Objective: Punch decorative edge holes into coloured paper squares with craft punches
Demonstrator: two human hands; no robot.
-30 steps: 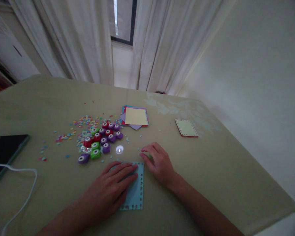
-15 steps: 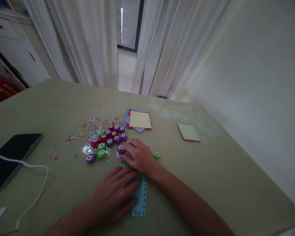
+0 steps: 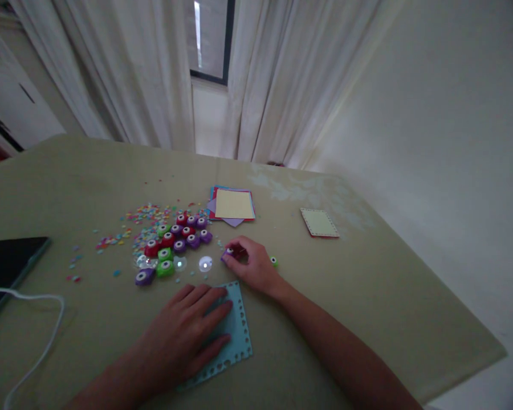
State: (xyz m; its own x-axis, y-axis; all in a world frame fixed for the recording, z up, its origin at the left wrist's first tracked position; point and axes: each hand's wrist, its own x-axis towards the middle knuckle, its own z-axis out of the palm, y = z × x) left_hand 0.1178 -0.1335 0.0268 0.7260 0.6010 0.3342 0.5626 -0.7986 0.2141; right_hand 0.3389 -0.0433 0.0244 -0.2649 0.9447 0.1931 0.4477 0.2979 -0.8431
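Observation:
My left hand [image 3: 192,327] lies flat, fingers spread, on a light blue paper square [image 3: 240,324] whose edges are lined with punched holes. Part of the sheet is hidden beneath it. Above the paper's far edge, my right hand [image 3: 254,265] pinches a small purple craft punch [image 3: 227,254] between thumb and fingers. Just beyond that wrist sits a green craft punch [image 3: 274,261], partly covered by the hand. To the left is a cluster of purple, red and green craft punches [image 3: 179,245], each with a white round top and dark centre. A clear round disc [image 3: 206,263] lies between the cluster and my right hand.
Colourful paper confetti [image 3: 149,213] is scattered behind the cluster. A stack of coloured paper squares [image 3: 234,204] lies at the back, and a hole-edged pale square [image 3: 320,222] to the right. At the left are a dark tablet or phone [image 3: 8,259] and a white cable [image 3: 60,310].
My right hand has lifted the purple punch away from the clear disc, moving right. The blue paper has turned and shows more under my left hand. The view has shifted slightly.

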